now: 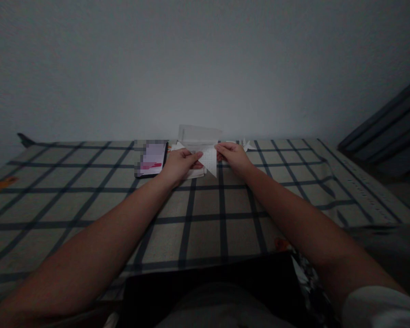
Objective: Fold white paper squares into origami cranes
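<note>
Between my two hands is a folded sheet of paper (209, 159), pale with faint printed marks and a pointed lower corner. A wider flap of it stands up behind my fingers. My left hand (181, 165) pinches its left side between thumb and fingers. On the right edge, the thumb and fingertips of my right hand (233, 154) are closed on the same paper. Under and beside my left hand lie more whitish papers (195, 173), partly hidden by it. Just left of that hand rests a phone (153, 159) with a lit screen, partly pixelated.
A checked cloth (205, 200) covers the table, which meets a plain wall (205, 64). Behind my right hand sits a small pointed white paper piece (248, 146). An orange item (0, 186) lies at the far left. Dark folded fabric (389, 123) hangs at right.
</note>
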`<action>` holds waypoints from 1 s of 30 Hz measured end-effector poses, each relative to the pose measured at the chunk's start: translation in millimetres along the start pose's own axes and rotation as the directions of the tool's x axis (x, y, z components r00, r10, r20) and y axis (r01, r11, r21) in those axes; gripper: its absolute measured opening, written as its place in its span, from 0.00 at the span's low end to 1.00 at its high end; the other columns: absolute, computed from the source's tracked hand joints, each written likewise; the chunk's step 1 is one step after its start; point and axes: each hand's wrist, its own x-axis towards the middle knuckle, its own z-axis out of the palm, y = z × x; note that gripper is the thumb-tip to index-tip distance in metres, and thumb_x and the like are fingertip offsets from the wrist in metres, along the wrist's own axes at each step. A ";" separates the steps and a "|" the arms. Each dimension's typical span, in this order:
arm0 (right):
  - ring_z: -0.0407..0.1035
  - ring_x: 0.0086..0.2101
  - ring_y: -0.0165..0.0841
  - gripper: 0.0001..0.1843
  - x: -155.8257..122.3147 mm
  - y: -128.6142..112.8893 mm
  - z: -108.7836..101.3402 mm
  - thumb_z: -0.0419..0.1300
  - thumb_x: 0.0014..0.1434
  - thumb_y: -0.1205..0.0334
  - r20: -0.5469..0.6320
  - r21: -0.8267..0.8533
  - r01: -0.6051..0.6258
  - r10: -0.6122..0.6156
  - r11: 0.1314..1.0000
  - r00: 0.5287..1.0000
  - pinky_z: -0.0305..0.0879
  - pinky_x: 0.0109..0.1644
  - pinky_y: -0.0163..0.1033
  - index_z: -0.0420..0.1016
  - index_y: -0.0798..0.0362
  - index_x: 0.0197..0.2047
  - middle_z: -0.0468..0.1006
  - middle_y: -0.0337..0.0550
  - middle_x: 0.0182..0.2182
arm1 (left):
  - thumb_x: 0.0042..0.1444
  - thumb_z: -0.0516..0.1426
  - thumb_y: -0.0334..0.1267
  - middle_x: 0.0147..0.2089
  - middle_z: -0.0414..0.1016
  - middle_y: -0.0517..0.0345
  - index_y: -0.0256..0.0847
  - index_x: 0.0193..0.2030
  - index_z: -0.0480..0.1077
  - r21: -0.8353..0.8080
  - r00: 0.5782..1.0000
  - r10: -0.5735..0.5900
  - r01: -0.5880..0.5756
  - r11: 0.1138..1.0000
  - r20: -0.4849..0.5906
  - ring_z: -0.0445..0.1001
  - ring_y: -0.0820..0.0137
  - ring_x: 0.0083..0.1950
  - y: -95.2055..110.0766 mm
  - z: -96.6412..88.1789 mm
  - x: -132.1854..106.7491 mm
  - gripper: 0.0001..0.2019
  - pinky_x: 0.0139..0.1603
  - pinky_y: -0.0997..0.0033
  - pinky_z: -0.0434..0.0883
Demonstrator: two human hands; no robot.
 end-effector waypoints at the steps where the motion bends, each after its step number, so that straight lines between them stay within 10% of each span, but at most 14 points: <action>1: 0.67 0.27 0.26 0.18 -0.1 -0.4 0.4 0.69 0.52 0.46 0.019 0.041 -0.022 0.021 0.999 1.000 0.66 0.34 0.34 0.79 0.54 0.34 0.74 0.36 0.25 | 0.53 0.67 0.36 0.28 0.79 0.57 0.34 0.31 0.76 0.007 1.000 0.010 -0.009 1.000 -0.019 0.77 0.74 0.28 0.4 -0.6 0.6 0.08 0.37 0.73 0.78; 13: 0.70 0.28 0.27 0.15 -0.6 2.7 2.8 0.72 0.48 0.52 0.135 0.092 -0.101 0.088 0.991 0.987 0.69 0.37 0.36 0.80 0.54 0.33 0.79 0.39 0.27 | 0.50 0.69 0.41 0.25 0.78 0.55 0.36 0.25 0.71 0.071 0.985 0.117 -0.109 0.992 -0.127 0.78 0.70 0.27 -4.3 -6.8 5.8 0.14 0.29 0.74 0.75; 21: 0.70 0.27 0.27 0.16 -0.7 -0.7 4.4 0.72 0.48 0.52 0.080 0.064 -0.062 0.057 0.996 0.995 0.69 0.36 0.36 0.80 0.54 0.35 0.79 0.38 0.26 | 0.55 0.66 0.39 0.30 0.81 0.50 0.33 0.32 0.75 -0.040 0.994 -0.055 0.059 0.997 0.092 0.80 0.68 0.30 -1.0 -1.2 -0.2 0.10 0.37 0.67 0.80; 30: 0.69 0.28 0.27 0.14 -4.4 1.4 5.5 0.70 0.52 0.52 0.192 0.044 -0.118 0.108 0.992 0.975 0.68 0.36 0.35 0.77 0.55 0.31 0.76 0.38 0.25 | 0.59 0.64 0.40 0.26 0.81 0.48 0.33 0.25 0.75 0.200 0.997 -0.039 0.026 0.980 0.062 0.77 0.72 0.24 7.1 -3.4 -2.0 0.14 0.34 0.73 0.77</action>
